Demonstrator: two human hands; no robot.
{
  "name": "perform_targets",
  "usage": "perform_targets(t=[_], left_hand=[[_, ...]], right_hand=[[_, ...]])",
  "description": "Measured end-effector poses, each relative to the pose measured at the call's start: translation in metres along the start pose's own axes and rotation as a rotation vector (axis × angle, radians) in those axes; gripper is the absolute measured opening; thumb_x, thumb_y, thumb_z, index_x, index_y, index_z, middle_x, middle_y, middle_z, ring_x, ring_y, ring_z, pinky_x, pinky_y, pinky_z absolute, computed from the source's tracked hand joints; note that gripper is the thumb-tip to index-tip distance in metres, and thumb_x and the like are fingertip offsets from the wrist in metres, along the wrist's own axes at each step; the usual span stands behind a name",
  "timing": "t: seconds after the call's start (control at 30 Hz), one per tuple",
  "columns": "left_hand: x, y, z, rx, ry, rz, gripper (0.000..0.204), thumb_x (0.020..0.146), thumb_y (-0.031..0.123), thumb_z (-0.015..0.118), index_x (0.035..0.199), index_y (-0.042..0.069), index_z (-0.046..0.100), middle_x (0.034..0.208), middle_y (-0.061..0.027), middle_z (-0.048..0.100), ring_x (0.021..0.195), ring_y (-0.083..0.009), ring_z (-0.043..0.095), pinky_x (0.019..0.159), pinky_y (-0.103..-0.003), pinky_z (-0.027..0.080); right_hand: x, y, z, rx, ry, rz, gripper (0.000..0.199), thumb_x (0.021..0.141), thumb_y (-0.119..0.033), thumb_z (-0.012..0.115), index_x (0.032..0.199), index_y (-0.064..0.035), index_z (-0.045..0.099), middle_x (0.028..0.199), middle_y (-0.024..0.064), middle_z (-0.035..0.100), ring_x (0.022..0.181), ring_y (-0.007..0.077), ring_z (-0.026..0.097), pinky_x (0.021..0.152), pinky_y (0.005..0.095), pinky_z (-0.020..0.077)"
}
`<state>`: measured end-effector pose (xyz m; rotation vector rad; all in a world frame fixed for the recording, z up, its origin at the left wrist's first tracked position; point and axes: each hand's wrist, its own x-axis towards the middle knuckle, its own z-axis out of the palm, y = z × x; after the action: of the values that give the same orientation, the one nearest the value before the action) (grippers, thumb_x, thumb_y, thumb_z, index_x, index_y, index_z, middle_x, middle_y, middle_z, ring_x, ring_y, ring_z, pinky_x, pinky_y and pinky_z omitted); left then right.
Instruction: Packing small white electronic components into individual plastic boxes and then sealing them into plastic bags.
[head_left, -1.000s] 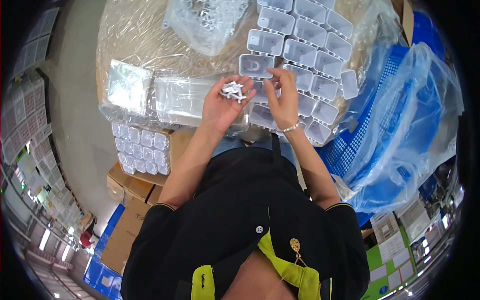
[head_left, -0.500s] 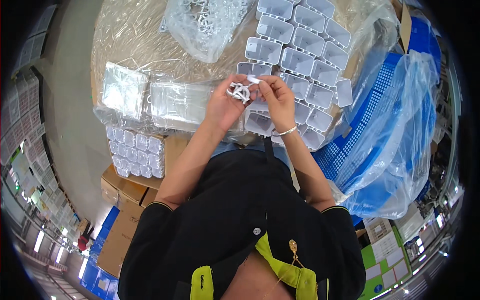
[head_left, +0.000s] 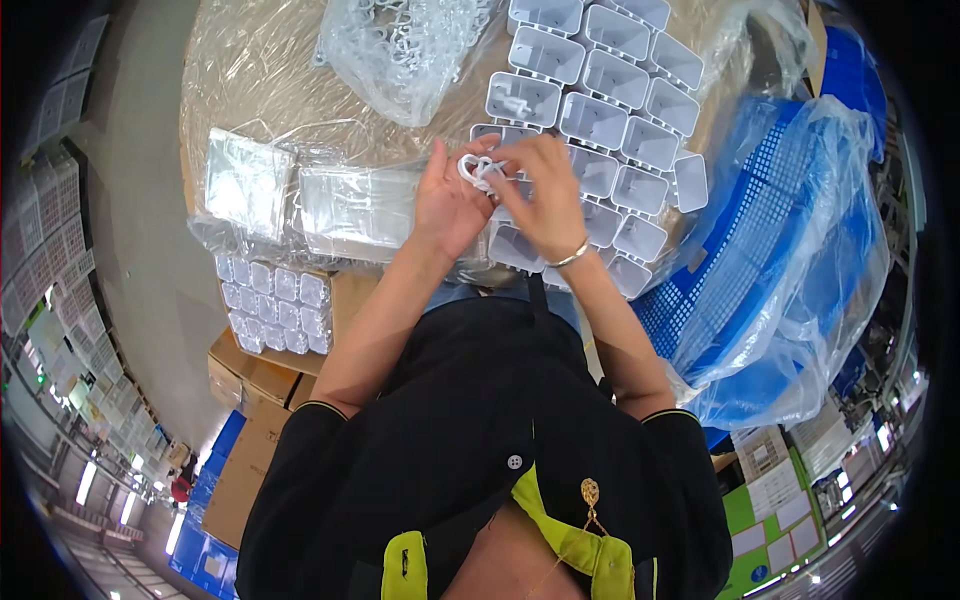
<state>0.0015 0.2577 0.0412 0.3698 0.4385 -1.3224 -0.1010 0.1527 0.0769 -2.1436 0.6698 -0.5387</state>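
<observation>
My left hand (head_left: 449, 208) is palm up, fingers partly stretched, with several small white plastic hooks (head_left: 480, 173) cradled in it. Over them my right hand (head_left: 548, 190) bends its fingers, thumb and forefinger apart beside the hooks; whether a fingertip touches one is hard to see. Just beyond and to the right stand rows of pale grey plastic bins (head_left: 620, 77), open at the top. Within the outline of one bin in the left row a loose white hook (head_left: 515, 101) shows, slightly blurred.
A clear bag of white hooks (head_left: 395, 55) lies at the far side of the plastic-covered cardboard surface (head_left: 255, 70). Clear-wrapped packs (head_left: 355, 205) sit to the left, above a stack of small clear-wrapped containers (head_left: 275, 305). At right stands a blue perforated crate (head_left: 720, 230) draped with plastic film.
A white piece that was between my right fingers now shows at a left-row bin. My right hand has come back over the hooks in my left palm, its fingers spread wider.
</observation>
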Motion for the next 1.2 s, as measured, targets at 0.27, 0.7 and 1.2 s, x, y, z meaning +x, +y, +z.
perform_targets(t=[0.27, 0.7, 1.2], left_hand=[[0.005, -0.017, 0.025, 0.308, 0.080, -0.038, 0.055, 0.096, 0.050, 0.029, 0.120, 0.004, 0.046, 0.110, -0.0078, 0.055, 0.103, -0.0206, 0.052, 0.091, -0.037, 0.039], [0.031, -0.043, 0.027, 0.513, 0.160, -0.018, 0.025, 0.086, 0.008, 0.061, 0.110, 0.004, 0.055, 0.107, -0.0059, 0.059, 0.095, -0.0157, 0.056, 0.081, -0.033, 0.045], [0.042, -0.054, 0.026, 0.489, 0.227, -0.027, 0.022, 0.085, 0.004, 0.061, 0.107, 0.002, 0.058, 0.094, -0.0041, 0.061, 0.085, -0.0119, 0.056, 0.077, -0.028, 0.046]], right_hand=[[-0.017, 0.011, 0.003, 0.402, 0.004, 0.300, 0.018, 0.078, -0.008, 0.068, 0.095, -0.0042, 0.063, 0.093, 0.0052, 0.056, 0.081, 0.0134, 0.056, 0.069, 0.0260, 0.0447], [-0.025, 0.037, -0.022, 1.053, 0.257, 0.622, 0.016, 0.090, -0.009, 0.056, 0.101, 0.0013, 0.060, 0.091, 0.0018, 0.063, 0.079, 0.0070, 0.058, 0.072, 0.0209, 0.0460], [-0.017, 0.069, -0.046, -0.062, 0.356, 0.274, 0.022, 0.084, -0.003, 0.058, 0.106, 0.0005, 0.060, 0.099, 0.0096, 0.057, 0.083, 0.0166, 0.056, 0.067, 0.0243, 0.0457]])
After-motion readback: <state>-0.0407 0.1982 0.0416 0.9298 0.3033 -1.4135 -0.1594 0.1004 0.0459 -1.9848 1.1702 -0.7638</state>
